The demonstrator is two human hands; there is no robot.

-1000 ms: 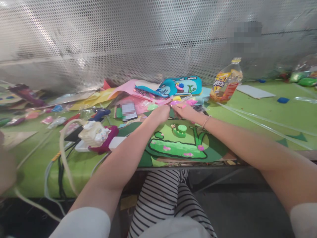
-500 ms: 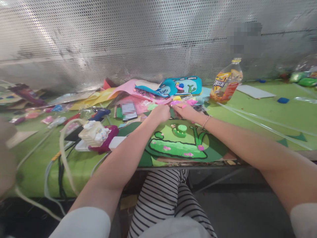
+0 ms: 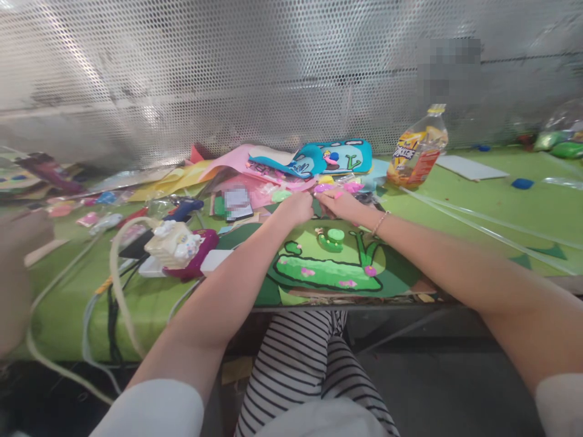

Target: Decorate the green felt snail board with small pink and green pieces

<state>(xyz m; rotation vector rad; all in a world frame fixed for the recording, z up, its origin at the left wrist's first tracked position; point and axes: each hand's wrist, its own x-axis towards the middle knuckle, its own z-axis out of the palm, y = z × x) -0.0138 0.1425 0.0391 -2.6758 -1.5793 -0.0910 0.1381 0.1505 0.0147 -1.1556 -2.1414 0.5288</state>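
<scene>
My left hand is closed in a fist-like pinch, knuckles up, above the far edge of a green craft sheet. Close to its right, my right hand is closed too, its fingertips pressed together and pointing at the left hand. Whatever lies in the fingers is too small or hidden to make out. Below the hands, the sheet bears a green snail-like clay figure and a black-outlined green clay shape with pink patches. Just behind the right hand lie pink-purple clay pieces.
Behind are blue craft pictures and pink sheets. A plastic bottle stands right, near clear strips. A power adapter with cables and a phone lie left. Another person's blurred hand reaches in far left.
My two hands stay nearly in the same place, still closed close together. At the far left, the other person's hand has come further into view over the table.
</scene>
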